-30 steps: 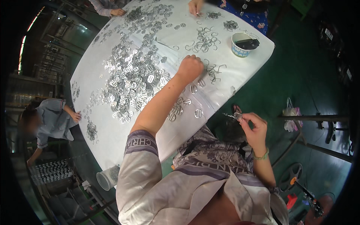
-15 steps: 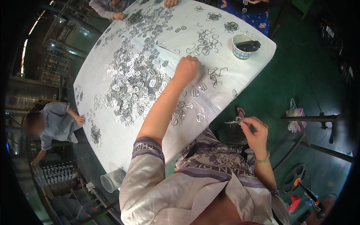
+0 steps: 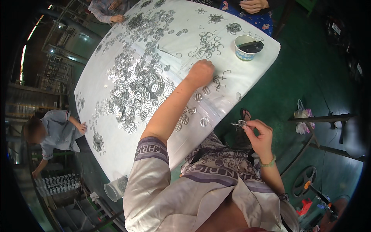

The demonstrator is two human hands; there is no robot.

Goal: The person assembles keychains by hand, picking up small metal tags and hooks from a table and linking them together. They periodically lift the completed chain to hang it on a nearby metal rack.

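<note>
My left hand [image 3: 201, 73] is low over the white table, beside a small heap of bent wire hooks [image 3: 220, 80]. Its fingers curl down and together, and their tips are hidden, so I cannot make out what they hold. Off the table's near edge, my right hand [image 3: 261, 135] pinches a small chain of metal buckles [image 3: 240, 123] between thumb and fingers. Loose slotted metal buckles [image 3: 203, 121] lie under my left forearm. A large pile of the same buckles [image 3: 133, 89] spreads to its left.
A paper tub [image 3: 245, 54] with a black object in it stands near the table's right corner. More wire hooks [image 3: 208, 45] lie beyond my left hand. A clear plastic cup [image 3: 115, 188] is at the near left edge. Co-workers' hands [image 3: 82, 128] show around the table.
My left hand has shifted slightly right, closer to the small hook heap. My right hand still pinches the chain of buckles. One co-worker's hand has left the table's far edge.
</note>
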